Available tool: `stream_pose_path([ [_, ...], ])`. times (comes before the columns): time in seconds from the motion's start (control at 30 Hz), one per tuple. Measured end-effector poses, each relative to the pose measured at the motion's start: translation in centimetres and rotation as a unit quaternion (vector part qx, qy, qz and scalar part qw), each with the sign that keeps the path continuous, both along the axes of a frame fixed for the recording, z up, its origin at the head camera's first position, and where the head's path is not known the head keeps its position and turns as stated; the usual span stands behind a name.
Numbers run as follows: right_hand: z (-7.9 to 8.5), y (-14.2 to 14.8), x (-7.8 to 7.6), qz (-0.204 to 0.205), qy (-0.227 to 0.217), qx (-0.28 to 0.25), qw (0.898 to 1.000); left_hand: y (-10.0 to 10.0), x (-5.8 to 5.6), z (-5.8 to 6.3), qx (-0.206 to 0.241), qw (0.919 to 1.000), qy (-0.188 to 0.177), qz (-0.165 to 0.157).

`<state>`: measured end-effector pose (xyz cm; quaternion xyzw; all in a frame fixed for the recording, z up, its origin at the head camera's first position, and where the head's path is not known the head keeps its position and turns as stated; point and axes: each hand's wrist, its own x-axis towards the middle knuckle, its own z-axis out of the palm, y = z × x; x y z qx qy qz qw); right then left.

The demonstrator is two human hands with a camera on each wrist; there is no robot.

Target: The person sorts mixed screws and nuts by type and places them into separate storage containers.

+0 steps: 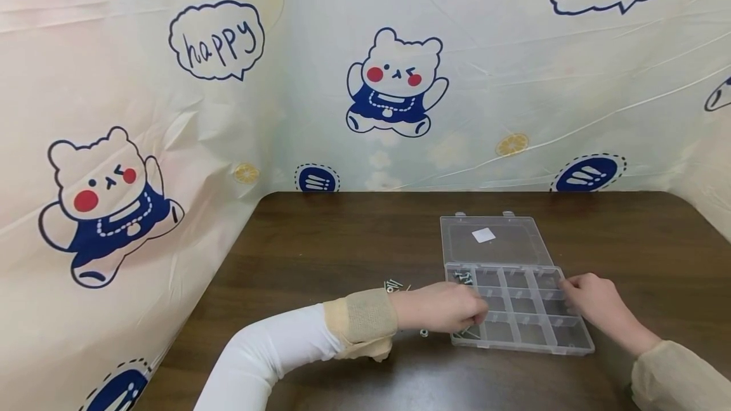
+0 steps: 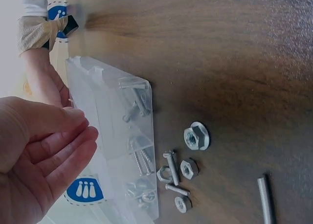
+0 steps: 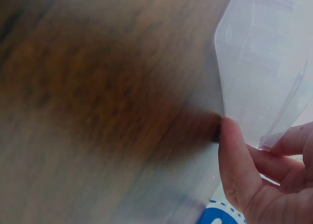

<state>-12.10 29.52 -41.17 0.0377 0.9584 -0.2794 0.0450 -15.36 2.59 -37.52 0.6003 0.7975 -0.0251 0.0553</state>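
Observation:
A clear plastic compartment box [image 1: 525, 350] lies open on the table, its lid [image 1: 508, 243] folded back. Over the left column of compartments my left hand [image 1: 442, 307] hovers with curled fingers. The left wrist view shows its thumb [image 2: 58, 117] close against the fingertips; I cannot tell whether something small is between them. My right hand [image 1: 599, 300] pinches the box's right edge between thumb [image 3: 232, 155] and fingers. Silvery screws [image 1: 462, 278] fill part of the back-left compartment, and more screws [image 1: 469, 333] show in the front-left one.
Loose screws and nuts [image 1: 394, 285] lie on the brown table left of the box, partly behind the left forearm. In the left wrist view are a flange nut [image 2: 197, 136], a hex nut [image 2: 189, 168] and a metal shank [image 2: 265, 199]. A printed cloth [image 1: 485, 68] hangs behind.

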Motion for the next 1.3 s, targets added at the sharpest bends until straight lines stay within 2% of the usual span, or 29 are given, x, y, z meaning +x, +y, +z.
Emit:
stream_pose_path([
  [0.13, 0.0, -0.1, 0.0, 0.001, -0.001, 0.000, 1.000, -0.4, -0.3, 0.3, 0.000, 1.0000, -0.005, -0.004],
  [0.37, 0.0, 0.0, 0.0, -0.002, -0.002, 0.004, 1.000, -1.2, -0.9, 1.3, -0.009, 0.9992, -0.014, -0.036],
  [0.57, -0.1, 0.0, 0.0, -0.004, -0.006, -0.002, 1.000, -2.2, -1.0, 1.9, -0.022, 0.9986, -0.014, -0.046],
  [0.83, -0.2, 0.1, -0.1, 0.001, -0.016, -0.003, 1.000, -4.0, -1.6, 1.9, -0.056, 0.9982, -0.019, -0.010],
  [1.07, -0.1, 0.1, 0.0, -0.002, -0.015, 0.003, 1.000, -5.5, -1.8, 1.3, -0.084, 0.9964, 0.000, 0.009],
  [1.3, -0.2, 0.1, 0.0, 0.003, -0.006, 0.002, 1.000, -7.3, -2.0, 0.5, -0.102, 0.9938, -0.024, 0.040],
])
